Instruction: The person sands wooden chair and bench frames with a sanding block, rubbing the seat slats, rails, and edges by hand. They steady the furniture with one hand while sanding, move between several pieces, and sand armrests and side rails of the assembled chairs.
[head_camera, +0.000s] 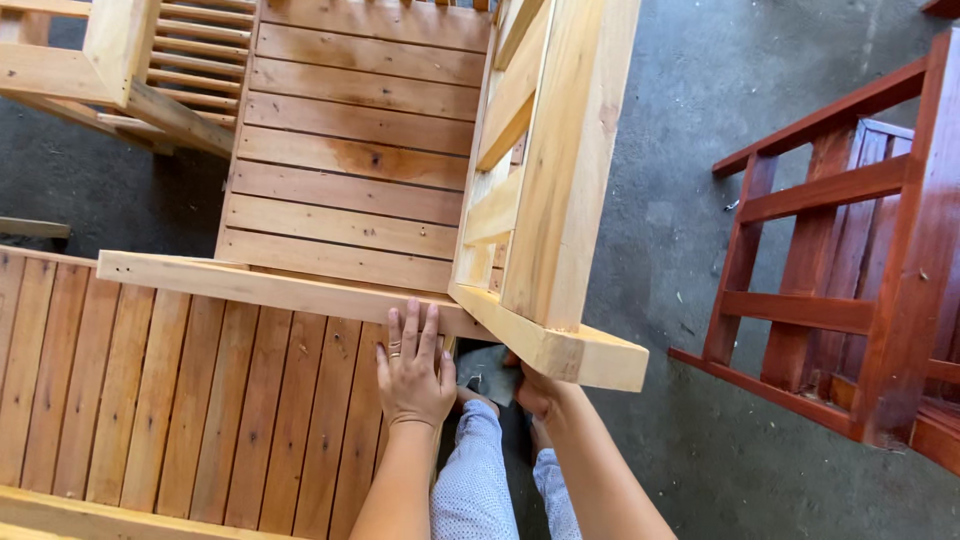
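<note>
Left hand (412, 368): lies flat, fingers spread, on the slatted seat (180, 400) of a pale wooden chair, fingertips touching the front rail (270, 285) of a 2nd pale chair; it grips nothing.
Right hand (538, 392): tucked under the armrest (560, 345) of that 2nd chair; fingers hidden, so the grip cannot be told.
2nd chair's seat (350, 150): beyond both hands, slats running crosswise.
Between the hands: the person's dotted trouser legs (475, 470) and a foot.
Right of the right hand: concrete floor (680, 150), then a red-brown varnished chair frame (850, 270), well apart.
Far left, beyond the left hand: another pale wooden frame (120, 60).
Labels: none readable.
</note>
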